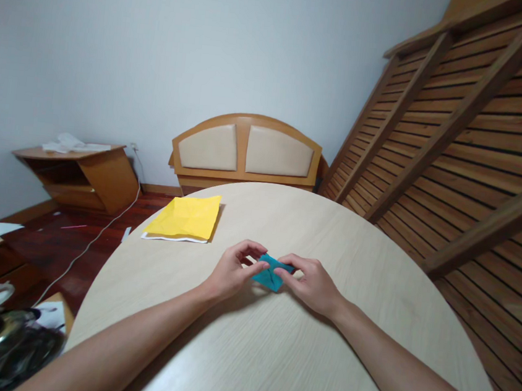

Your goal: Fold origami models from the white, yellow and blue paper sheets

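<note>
A small piece of folded blue paper (271, 275) is held just above the round table, between my two hands. My left hand (237, 267) pinches its left edge, thumb on the near face. On the other side, my right hand (310, 283) grips the right part with thumb and fingers. Crease lines show on the paper's face; the fingertips behind it are partly hidden. Beyond my left hand lies a creased yellow sheet (188, 216) on top of white paper (177, 238).
The pale round table (234, 360) spreads under my arms. Behind it stands a wooden headboard (242, 147); wooden slats (456, 154) lean on the right. A low cabinet (104, 179) and a white cable (97, 243) are at left, with a glass pot (16, 344) at lower left.
</note>
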Available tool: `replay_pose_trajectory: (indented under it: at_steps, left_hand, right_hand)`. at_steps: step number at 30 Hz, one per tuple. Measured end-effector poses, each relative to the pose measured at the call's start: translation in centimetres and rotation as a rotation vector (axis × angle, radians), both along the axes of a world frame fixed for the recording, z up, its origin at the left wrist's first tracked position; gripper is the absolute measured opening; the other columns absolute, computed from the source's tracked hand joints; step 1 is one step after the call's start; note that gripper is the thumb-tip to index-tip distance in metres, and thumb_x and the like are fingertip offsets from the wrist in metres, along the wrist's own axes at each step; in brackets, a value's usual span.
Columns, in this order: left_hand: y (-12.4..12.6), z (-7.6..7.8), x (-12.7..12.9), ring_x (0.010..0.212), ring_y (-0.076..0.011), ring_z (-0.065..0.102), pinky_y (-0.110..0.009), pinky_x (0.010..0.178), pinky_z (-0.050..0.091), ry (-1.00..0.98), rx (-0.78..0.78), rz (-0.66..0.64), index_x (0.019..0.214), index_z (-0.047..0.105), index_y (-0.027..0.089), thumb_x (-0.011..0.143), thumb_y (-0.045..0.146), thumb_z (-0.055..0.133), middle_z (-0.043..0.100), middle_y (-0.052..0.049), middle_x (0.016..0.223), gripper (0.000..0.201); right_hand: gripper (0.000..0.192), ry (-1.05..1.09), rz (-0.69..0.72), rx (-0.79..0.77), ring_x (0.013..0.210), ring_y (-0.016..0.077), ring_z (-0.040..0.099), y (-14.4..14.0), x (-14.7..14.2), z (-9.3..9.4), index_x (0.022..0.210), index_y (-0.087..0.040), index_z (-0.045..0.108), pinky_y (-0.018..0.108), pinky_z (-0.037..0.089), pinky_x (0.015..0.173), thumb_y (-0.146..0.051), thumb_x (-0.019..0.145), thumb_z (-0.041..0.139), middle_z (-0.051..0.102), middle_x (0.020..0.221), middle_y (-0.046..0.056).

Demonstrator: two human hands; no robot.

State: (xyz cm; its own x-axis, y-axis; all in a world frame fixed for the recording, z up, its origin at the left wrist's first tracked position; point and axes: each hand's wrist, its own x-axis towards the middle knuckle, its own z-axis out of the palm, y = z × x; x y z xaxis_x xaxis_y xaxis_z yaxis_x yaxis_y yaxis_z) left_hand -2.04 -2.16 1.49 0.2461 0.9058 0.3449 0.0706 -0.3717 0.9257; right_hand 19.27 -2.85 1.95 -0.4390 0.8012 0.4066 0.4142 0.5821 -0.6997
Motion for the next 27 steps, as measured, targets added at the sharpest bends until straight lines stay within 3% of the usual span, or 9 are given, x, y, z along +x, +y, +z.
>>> replay_pose_trajectory:
  at_steps: [3, 9, 18, 27]
  left_hand:
    - [0.16, -0.08, 0.11, 0.084, -0.0183, 0.065, -0.029, 0.071, 0.053, -0.013, -0.017, -0.01, 0.099, 0.067, 0.015, 0.076, 0.041, 0.078, 0.072, -0.008, 0.096, 0.036]
    - [0.3, -0.5, 0.04, 0.08, -0.0187, 0.066, -0.029, 0.072, 0.052, 0.151, -0.009, -0.024, 0.089, 0.071, 0.016, 0.084, 0.04, 0.07, 0.074, -0.007, 0.088, 0.025]
    - [0.45, -0.77, -0.44, 0.084, -0.0189, 0.068, -0.031, 0.078, 0.053, 0.208, 0.402, -0.065, 0.094, 0.077, 0.018, 0.093, 0.028, 0.064, 0.075, -0.008, 0.089, 0.016]
    - [0.33, -0.82, -0.59, 0.085, -0.018, 0.069, -0.03, 0.076, 0.056, 0.286, 0.59, -0.003, 0.102, 0.077, 0.02, 0.093, 0.02, 0.063, 0.074, -0.008, 0.092, 0.016]
  right_hand:
    - [0.017, 0.051, -0.042, -0.012, 0.076, 0.0182, 0.067, 0.07, 0.0, -0.11, 0.099, -0.022, 0.07, 0.028, 0.051, 0.067, -0.036, 0.095, 0.06, 0.074, 0.087, 0.002]
    - [0.01, 0.077, -0.029, 0.015, 0.082, 0.0189, 0.068, 0.16, 0.02, -0.26, 0.097, -0.022, 0.067, 0.029, 0.052, 0.072, -0.026, 0.091, 0.062, 0.073, 0.09, 0.003]
    - [0.011, 0.072, 0.01, 0.234, 0.087, 0.0195, 0.072, 0.48, 0.29, -0.69, 0.097, -0.023, 0.07, 0.032, 0.054, 0.081, -0.018, 0.089, 0.065, 0.077, 0.094, 0.003]
    - [0.012, 0.101, 0.094, 0.502, 0.085, 0.0185, 0.071, 0.68, 0.15, -0.19, 0.098, -0.025, 0.071, 0.034, 0.055, 0.078, -0.015, 0.091, 0.068, 0.077, 0.092, 0.003]
